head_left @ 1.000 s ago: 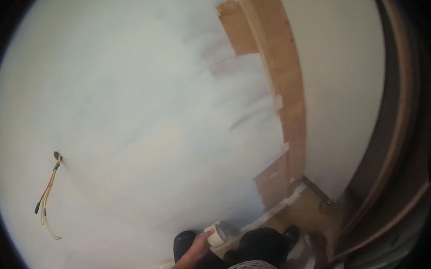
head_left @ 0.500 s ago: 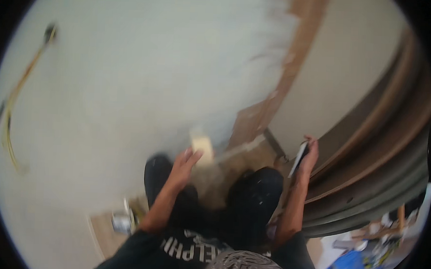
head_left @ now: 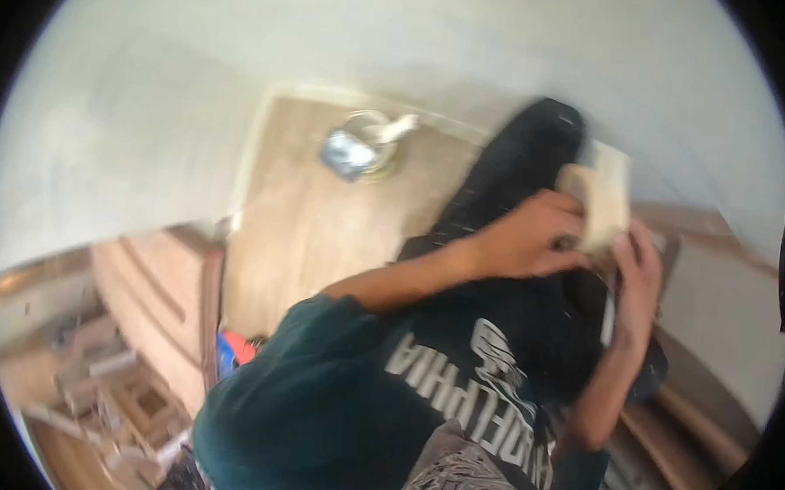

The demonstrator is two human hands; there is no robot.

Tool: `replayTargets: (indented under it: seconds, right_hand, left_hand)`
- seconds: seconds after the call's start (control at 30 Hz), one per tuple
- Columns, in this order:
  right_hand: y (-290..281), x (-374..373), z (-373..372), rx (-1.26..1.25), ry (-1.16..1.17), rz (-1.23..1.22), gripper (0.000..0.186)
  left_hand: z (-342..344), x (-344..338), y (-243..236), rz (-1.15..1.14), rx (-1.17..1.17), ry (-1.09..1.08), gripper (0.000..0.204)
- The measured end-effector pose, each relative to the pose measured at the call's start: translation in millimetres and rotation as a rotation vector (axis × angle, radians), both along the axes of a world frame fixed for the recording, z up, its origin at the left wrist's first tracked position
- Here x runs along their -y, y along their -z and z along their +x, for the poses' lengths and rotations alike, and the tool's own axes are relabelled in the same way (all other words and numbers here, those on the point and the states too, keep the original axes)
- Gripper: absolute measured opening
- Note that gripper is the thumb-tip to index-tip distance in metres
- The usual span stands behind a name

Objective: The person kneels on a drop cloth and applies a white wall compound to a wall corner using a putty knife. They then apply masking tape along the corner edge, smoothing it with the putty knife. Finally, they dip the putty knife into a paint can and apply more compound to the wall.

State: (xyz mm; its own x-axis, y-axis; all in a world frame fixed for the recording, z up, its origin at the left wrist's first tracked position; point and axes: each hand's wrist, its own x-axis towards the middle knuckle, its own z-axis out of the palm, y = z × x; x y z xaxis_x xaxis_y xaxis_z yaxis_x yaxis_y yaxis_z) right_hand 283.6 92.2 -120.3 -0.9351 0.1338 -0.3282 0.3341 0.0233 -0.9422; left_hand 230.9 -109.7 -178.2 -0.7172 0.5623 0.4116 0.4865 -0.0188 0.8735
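Note:
My left hand (head_left: 542, 238) is closed on a cream, flat, rectangular piece (head_left: 608, 202), pinched near its lower left part. It looks like a spreader blade, but blur hides its exact kind. Close against it, my right hand (head_left: 638, 273) has its fingers bent around a thin flat thing with a white edge (head_left: 608, 317). What that thing is cannot be made out. Both hands meet over my dark-trousered knees, beside the pale wall (head_left: 679, 100).
On the wood-look floor (head_left: 280, 205) a small bucket (head_left: 377, 167) stands near the wall corner, with a shiny metal blade (head_left: 349, 154) on it. Pinkish-brown panels (head_left: 150, 278) and scattered wood pieces (head_left: 132, 400) lie behind me at left. Curved brown boards (head_left: 677, 441) stand at lower right.
My view has swung left, bringing the bucket and floor nearer the middle. My hands, apart before, have come together, with the cream piece now between them.

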Motion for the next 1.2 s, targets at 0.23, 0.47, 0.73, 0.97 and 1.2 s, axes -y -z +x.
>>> replayTargets:
  seconds: [0.23, 0.47, 0.73, 0.97, 1.2]
  right_hand:
    - [12, 49, -10, -0.159, -0.240, 0.136, 0.017]
    - [18, 36, -34, -0.279, -0.336, 0.343, 0.030]
    - [140, -213, -29, -0.089, 0.213, -0.347, 0.025]
    - [99, -153, 5, -0.046, 0.610, -0.154, 0.021]
    - [-102, -93, 32, -0.908, 0.425, 0.731, 0.043]
  left_hand:
    - [2, 29, -9, 0.520, 0.879, -0.291, 0.029]
    - [13, 97, 15, 0.439, 1.035, -0.606, 0.029]
    - [122, 210, 197, -0.687, 0.883, -0.972, 0.046]
    - [169, 255, 293, -1.264, 0.934, -0.573, 0.070]
    - [-6, 127, -40, -0.462, 0.599, -0.525, 0.013]
